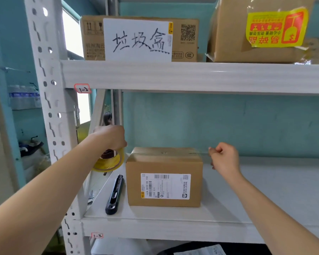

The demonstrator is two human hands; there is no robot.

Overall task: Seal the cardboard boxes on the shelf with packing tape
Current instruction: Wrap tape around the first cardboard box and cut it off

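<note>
A small cardboard box (164,166) with a white shipping label on its front stands on the middle white shelf (265,196). My left hand (111,137) grips a yellowish roll of packing tape (109,162) just left of the box, near its top edge. My right hand (224,156) is to the right of the box, fingers pinched on the free end of a clear tape strip (201,153). The strip stretches across the box top along its flap seam.
A black utility knife (115,194) lies on the shelf left of the box. The upper shelf carries a box with a handwritten white sign (136,39) and a larger box with a yellow fragile sticker (276,28). A white perforated upright (50,107) stands at left.
</note>
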